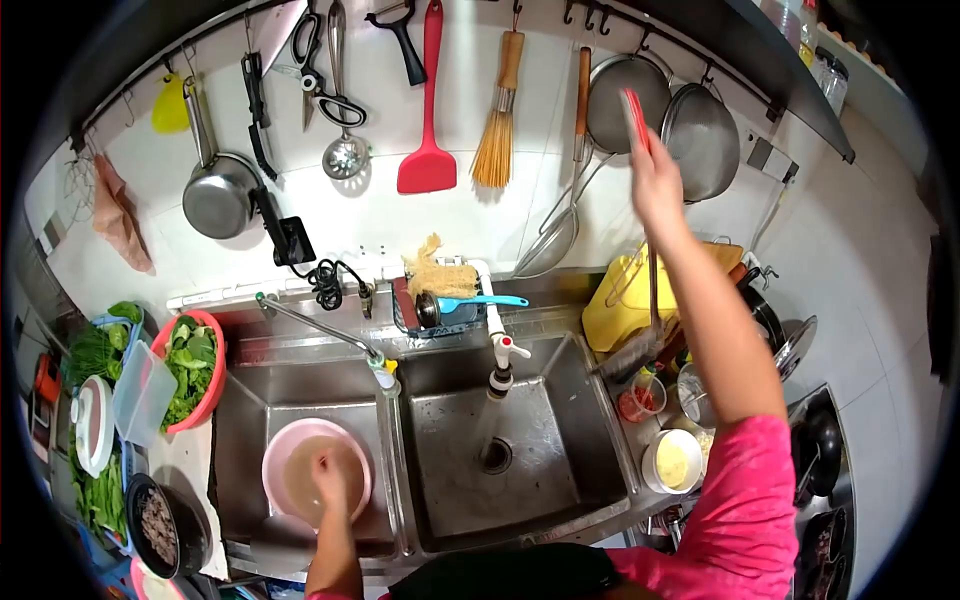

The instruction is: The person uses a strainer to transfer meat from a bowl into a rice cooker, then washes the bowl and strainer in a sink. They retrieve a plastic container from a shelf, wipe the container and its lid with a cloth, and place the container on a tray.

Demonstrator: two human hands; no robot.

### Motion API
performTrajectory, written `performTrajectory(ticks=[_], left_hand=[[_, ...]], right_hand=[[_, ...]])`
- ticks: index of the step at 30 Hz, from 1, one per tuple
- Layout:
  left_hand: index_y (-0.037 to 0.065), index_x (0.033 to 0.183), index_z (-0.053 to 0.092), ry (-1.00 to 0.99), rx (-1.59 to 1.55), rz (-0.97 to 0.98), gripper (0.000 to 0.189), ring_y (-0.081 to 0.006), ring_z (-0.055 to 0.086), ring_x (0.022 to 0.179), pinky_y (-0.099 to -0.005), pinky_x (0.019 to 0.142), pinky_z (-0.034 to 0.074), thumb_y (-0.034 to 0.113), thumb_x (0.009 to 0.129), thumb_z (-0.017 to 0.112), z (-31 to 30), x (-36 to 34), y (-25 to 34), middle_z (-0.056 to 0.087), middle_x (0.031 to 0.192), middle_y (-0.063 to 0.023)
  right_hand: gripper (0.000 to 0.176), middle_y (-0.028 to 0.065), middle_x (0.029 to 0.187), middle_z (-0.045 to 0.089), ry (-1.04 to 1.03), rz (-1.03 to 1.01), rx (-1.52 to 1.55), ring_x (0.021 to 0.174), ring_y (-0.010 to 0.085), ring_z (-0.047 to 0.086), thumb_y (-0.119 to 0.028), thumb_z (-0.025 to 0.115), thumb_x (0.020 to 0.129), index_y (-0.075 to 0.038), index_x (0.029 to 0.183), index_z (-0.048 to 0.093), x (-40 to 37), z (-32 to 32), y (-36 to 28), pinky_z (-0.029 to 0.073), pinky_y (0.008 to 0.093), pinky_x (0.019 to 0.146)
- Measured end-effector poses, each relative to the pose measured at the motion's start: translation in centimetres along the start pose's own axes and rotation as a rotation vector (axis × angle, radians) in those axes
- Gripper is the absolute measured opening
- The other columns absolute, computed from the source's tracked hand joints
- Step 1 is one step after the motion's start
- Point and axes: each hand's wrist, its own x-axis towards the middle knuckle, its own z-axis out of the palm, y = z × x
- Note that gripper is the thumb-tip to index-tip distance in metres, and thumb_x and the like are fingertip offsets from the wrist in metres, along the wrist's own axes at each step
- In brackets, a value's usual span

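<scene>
My left hand [333,482] is down in a pink basin [275,470] of cloudy water, inside the left sink bowl. Its fingers are partly hidden and blurred, so what they hold, if anything, does not show. Raised at the right, my right hand [657,190] is closed around the red handle [636,118] of a long metal utensil that looks like a spatula. Below the hand its thin shaft [653,285] runs down to a broad grey blade [632,355] near the sink's right rim.
Water runs from the white tap [503,350] into the right sink bowl [450,490]. Greens in a red colander [213,395] and a dark pot [190,535] stand left. A yellow jug [612,310] and white bowl [658,470] stand right. Utensils and pans hang along the wall.
</scene>
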Motion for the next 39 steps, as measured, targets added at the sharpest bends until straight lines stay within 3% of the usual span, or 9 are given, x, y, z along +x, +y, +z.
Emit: performTrajectory(ticks=[3, 4, 6, 12, 27, 34, 36, 37, 39], left_hand=[[0.000, 0.107, 0.049, 0.244, 0.225, -0.321, 0.035, -0.0204, 0.052, 0.088, -0.0293, 0.072, 0.043, 0.020, 0.079, 0.053, -5.8, 2.1, -5.1, 0.054, 0.100, -0.0122], [-0.003, 0.114, 0.044, 0.369, 0.630, -0.523, 0.045, -0.0247, 0.053, 0.090, -0.0330, 0.075, 0.045, 0.023, 0.078, 0.054, -8.0, 3.7, -11.4, 0.053, 0.104, -0.0142], [-0.005, 0.111, 0.045, 0.350, -0.082, -0.940, 0.040, -0.0275, 0.056, 0.082, -0.0370, 0.072, 0.048, 0.016, 0.077, 0.051, -10.3, 4.0, -12.8, 0.053, 0.101, -0.0154], [-0.006, 0.109, 0.046, 0.493, -0.341, -1.046, 0.038, -0.0276, 0.056, 0.080, -0.0374, 0.070, 0.048, 0.014, 0.077, 0.050, -10.9, 3.7, -17.7, 0.054, 0.099, -0.0155], [-0.008, 0.106, 0.047, 0.598, -0.403, -1.016, 0.035, -0.0279, 0.057, 0.076, -0.0384, 0.066, 0.049, 0.009, 0.075, 0.049, -11.9, 3.4, -18.5, 0.054, 0.096, -0.0158], [-0.010, 0.097, 0.050, 0.398, -0.327, -0.401, 0.027, -0.0252, 0.058, 0.074, -0.0373, 0.065, 0.051, 0.006, 0.075, 0.050, -13.9, 5.8, -12.6, 0.057, 0.090, -0.0159], [-0.010, 0.091, 0.052, 0.321, -0.134, -0.321, 0.027, -0.0234, 0.059, 0.072, -0.0347, 0.060, 0.050, 0.010, 0.074, 0.055, -13.7, 5.5, -7.8, 0.059, 0.082, -0.0156], [-0.011, 0.089, 0.051, 0.388, 0.211, -0.389, 0.032, -0.0216, 0.059, 0.072, -0.0329, 0.060, 0.050, 0.015, 0.071, 0.059, -12.9, 5.0, -3.7, 0.060, 0.081, -0.0167], [-0.008, 0.099, 0.052, 0.515, 0.602, -0.265, 0.048, -0.0319, 0.058, 0.083, -0.0366, 0.072, 0.047, 0.028, 0.068, 0.060, -13.5, 5.6, -4.5, 0.059, 0.089, -0.0218]], right_hand=[[0.027, 0.0192, 0.077, 0.057, 0.025, 0.156, -0.011, 0.074, 0.0300, 0.056, -0.018, 0.046, 0.078, -0.002, 0.098, 0.054, 7.6, 2.8, -2.3, 0.041, 0.0349, 0.067], [0.027, 0.0016, 0.052, 0.045, 0.061, 0.180, 0.066, 0.036, 0.0114, 0.037, -0.017, 0.047, 0.081, -0.005, 0.104, 0.053, 9.4, 4.1, -2.9, 0.028, 0.0274, 0.035], [0.025, 0.0019, 0.051, 0.044, 0.115, 0.126, 0.174, 0.038, 0.0115, 0.037, -0.013, 0.047, 0.081, -0.005, 0.104, 0.053, 11.6, 6.3, -4.0, 0.030, 0.0260, 0.036], [0.029, 0.0042, 0.070, 0.050, 0.113, 0.332, 0.327, 0.052, 0.0129, 0.045, -0.013, 0.046, 0.082, -0.010, 0.111, 0.049, 13.6, 10.6, -5.1, 0.037, 0.0276, 0.037], [0.020, 0.0138, 0.078, 0.054, 0.214, 0.257, 0.219, 0.053, 0.0240, 0.057, -0.014, 0.044, 0.082, -0.002, 0.098, 0.044, 12.9, 11.1, -2.9, 0.048, 0.0306, 0.043], [0.028, 0.0077, 0.083, 0.054, 0.071, 0.310, 0.371, 0.059, 0.0191, 0.054, -0.020, 0.047, 0.083, -0.010, 0.109, 0.047, 13.3, 11.4, -1.7, 0.048, 0.0291, 0.045], [0.024, 0.0138, 0.068, 0.055, -0.542, -0.332, -0.989, 0.060, 0.0240, 0.059, -0.025, 0.049, 0.081, -0.004, 0.091, 0.055, 15.6, 9.2, 0.3, 0.048, 0.0363, 0.045], [0.023, 0.0143, 0.061, 0.054, -0.622, 0.231, -0.544, 0.058, 0.0242, 0.059, -0.025, 0.049, 0.080, -0.003, 0.079, 0.055, 17.1, 9.7, 2.1, 0.047, 0.0396, 0.045], [0.023, 0.0051, 0.056, 0.049, -0.595, 0.481, 0.125, 0.047, 0.0175, 0.049, -0.027, 0.048, 0.083, -0.006, 0.077, 0.054, 18.6, 10.0, 4.6, 0.040, 0.0318, 0.039]])
